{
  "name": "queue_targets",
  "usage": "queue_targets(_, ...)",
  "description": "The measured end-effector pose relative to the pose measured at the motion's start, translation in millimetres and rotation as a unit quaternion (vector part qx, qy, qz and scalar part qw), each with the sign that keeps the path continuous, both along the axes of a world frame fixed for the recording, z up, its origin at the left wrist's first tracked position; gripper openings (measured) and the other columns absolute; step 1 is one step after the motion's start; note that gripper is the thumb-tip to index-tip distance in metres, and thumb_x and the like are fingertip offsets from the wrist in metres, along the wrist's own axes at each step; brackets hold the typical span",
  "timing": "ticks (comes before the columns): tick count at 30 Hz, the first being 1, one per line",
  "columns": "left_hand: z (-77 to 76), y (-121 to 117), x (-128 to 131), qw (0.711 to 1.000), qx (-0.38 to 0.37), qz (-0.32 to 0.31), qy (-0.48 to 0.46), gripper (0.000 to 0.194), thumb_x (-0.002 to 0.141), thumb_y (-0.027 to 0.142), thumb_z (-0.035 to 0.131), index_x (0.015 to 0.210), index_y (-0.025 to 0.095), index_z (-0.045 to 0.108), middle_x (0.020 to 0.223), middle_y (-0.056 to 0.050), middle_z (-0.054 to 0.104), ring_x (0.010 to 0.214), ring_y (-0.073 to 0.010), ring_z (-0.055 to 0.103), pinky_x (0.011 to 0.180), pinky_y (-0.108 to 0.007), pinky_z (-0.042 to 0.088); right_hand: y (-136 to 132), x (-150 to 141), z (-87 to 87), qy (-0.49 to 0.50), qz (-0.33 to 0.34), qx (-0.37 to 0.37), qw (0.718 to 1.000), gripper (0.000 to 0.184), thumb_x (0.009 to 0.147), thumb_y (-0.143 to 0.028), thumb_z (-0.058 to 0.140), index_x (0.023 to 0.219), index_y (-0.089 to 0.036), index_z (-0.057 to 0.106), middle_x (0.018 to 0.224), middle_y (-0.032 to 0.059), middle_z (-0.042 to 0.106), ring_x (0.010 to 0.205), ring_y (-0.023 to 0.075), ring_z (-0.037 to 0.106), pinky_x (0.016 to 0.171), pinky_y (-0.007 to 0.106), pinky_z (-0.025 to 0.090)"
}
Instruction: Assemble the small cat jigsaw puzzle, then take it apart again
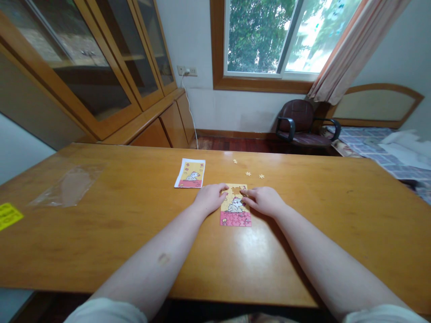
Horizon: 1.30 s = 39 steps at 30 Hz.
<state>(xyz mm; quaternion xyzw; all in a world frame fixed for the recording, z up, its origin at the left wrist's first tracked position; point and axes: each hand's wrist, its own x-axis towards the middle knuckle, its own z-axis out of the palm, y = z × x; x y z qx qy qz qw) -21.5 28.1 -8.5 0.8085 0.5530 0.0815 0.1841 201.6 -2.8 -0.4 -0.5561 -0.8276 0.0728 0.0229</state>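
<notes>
A partly assembled jigsaw puzzle (235, 219) lies flat on the table, yellow above and pink below, with a white cartoon animal in the middle. Near its top a gap shows the bare wood. Against the puzzle's left edge rests my left hand (210, 198), its thumb and fingertips apart and touching the border. My right hand (265, 200) reaches over the right edge, with the index finger stretched onto the pieces beside the gap and the thumb lower down. No piece is visible within either hand, though the fingertips cover small parts of the puzzle.
Beyond the puzzle lie loose puzzle pieces (248, 173). A reference picture card (191, 174) with the same design sits behind my left hand. Farther left are a clear plastic bag (69, 186) and a yellow label (10, 216). An armchair (301, 123) stands past the wooden table (134, 251).
</notes>
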Motion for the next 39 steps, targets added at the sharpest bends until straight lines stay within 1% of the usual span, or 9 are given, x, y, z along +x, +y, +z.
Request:
queue_targets(9, -6.1, 2.0, -0.9, 1.0, 0.009, -0.004, -0.004, 0.032, 0.087, 0.036, 0.051, 0.116, 0.029, 0.064, 0.107, -0.003, 0.071, 0.095, -0.0207, 0.065, 0.082, -0.03, 0.047, 2.6, -1.6, -2.4, -0.004, 0.021, -0.003, 1.0, 0.046, 0.094, -0.051, 0.038, 0.128, -0.03, 0.06, 0.104, 0.0083, 0.072, 0.088, 0.0231, 0.067, 0.067, 0.028, 0.045)
queue_targets(13, -4.6, 1.5, -0.9, 1.0, 0.012, -0.005, -0.003, 0.032, 0.087, 0.036, 0.051, 0.115, 0.029, 0.064, 0.105, -0.003, 0.072, 0.093, -0.021, 0.065, 0.08, -0.029, 0.047, 3.8, -0.4, -2.4, 0.003, 0.02, -0.012, 1.0, 0.046, 0.094, -0.051, 0.038, 0.129, -0.03, 0.06, 0.106, 0.0082, 0.072, 0.089, 0.0221, 0.067, 0.069, 0.027, 0.045)
queue_targets(22, 0.6, -0.4, 0.4, 1.0, 0.006, -0.001, 0.001, 0.032, 0.088, 0.036, 0.051, 0.116, 0.029, 0.064, 0.109, -0.002, 0.071, 0.096, -0.0206, 0.065, 0.083, -0.029, 0.047, 5.9, 1.2, -1.8, 0.027, 0.033, -0.028, 0.999, 0.044, 0.094, -0.05, 0.042, 0.128, -0.029, 0.061, 0.111, 0.0077, 0.071, 0.095, 0.0226, 0.066, 0.075, 0.028, 0.047)
queue_targets(27, -0.1, 0.0, 0.3, 1.0, 0.002, 0.004, 0.003, 0.031, 0.088, 0.036, 0.052, 0.116, 0.03, 0.064, 0.109, -0.002, 0.071, 0.098, -0.0204, 0.065, 0.087, -0.029, 0.046, 6.7, 2.5, -1.6, 0.041, 0.028, -0.037, 0.998, 0.045, 0.094, -0.049, 0.041, 0.128, -0.028, 0.061, 0.114, 0.0083, 0.07, 0.097, 0.0239, 0.066, 0.078, 0.03, 0.048)
queue_targets(32, -1.2, 0.6, -0.4, 1.0, 0.009, -0.001, -0.003, 0.032, 0.087, 0.036, 0.052, 0.115, 0.029, 0.065, 0.107, -0.002, 0.072, 0.096, -0.0211, 0.065, 0.084, -0.03, 0.047, 6.8, 3.6, -1.6, 0.049, 0.029, -0.041, 0.998, 0.044, 0.094, -0.048, 0.041, 0.127, -0.028, 0.062, 0.116, 0.0079, 0.069, 0.1, 0.0245, 0.065, 0.08, 0.031, 0.048)
queue_targets(34, -0.5, 0.4, -0.1, 1.0, 0.005, 0.001, -0.002, 0.032, 0.087, 0.036, 0.052, 0.115, 0.029, 0.065, 0.107, -0.002, 0.072, 0.097, -0.021, 0.065, 0.084, -0.029, 0.047, 7.3, 4.3, -2.3, 0.057, 0.02, -0.032, 0.998, 0.043, 0.095, -0.047, 0.041, 0.127, -0.027, 0.062, 0.116, 0.0084, 0.069, 0.1, 0.0249, 0.066, 0.08, 0.031, 0.048)
queue_targets(39, 3.3, -1.3, 1.4, 1.0, -0.014, 0.009, 0.001, 0.033, 0.087, 0.036, 0.052, 0.117, 0.029, 0.064, 0.106, -0.002, 0.071, 0.1, -0.0209, 0.064, 0.086, -0.029, 0.046, 8.4, 4.9, -4.5, 0.069, -0.032, -0.012, 0.997, 0.04, 0.095, -0.046, 0.042, 0.122, -0.026, 0.063, 0.112, 0.0083, 0.07, 0.097, 0.0237, 0.066, 0.079, 0.031, 0.047)
